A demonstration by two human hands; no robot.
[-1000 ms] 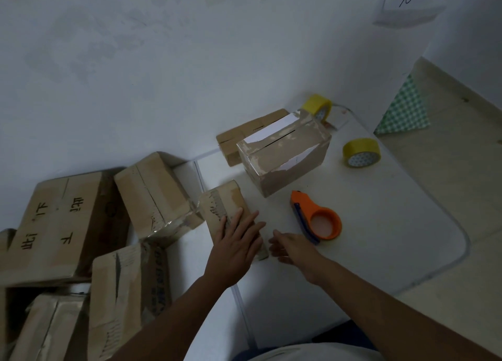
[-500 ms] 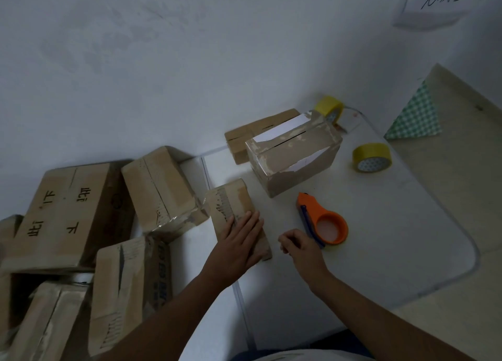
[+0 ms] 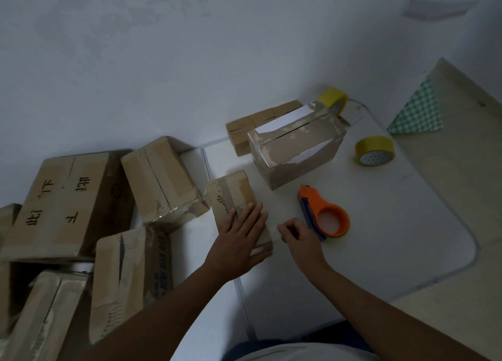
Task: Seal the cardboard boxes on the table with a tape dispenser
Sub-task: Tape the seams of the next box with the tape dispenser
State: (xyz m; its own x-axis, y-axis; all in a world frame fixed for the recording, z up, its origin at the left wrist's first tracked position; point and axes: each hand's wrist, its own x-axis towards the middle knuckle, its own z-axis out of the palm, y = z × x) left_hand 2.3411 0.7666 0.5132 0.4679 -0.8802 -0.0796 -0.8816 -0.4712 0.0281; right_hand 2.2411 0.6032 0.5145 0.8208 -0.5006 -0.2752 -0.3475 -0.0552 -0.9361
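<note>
the left hand is lying flat, fingers straight, on a small cardboard box near the table's left edge. the right hand, fingers curled and seemingly holding nothing, is sitting beside the orange tape dispenser, not gripping it. taping is looking barely begun; the larger box is waiting.

Scuffed matt cardboard box, glossy orange plastic tape dispenser, smooth white table.
</note>
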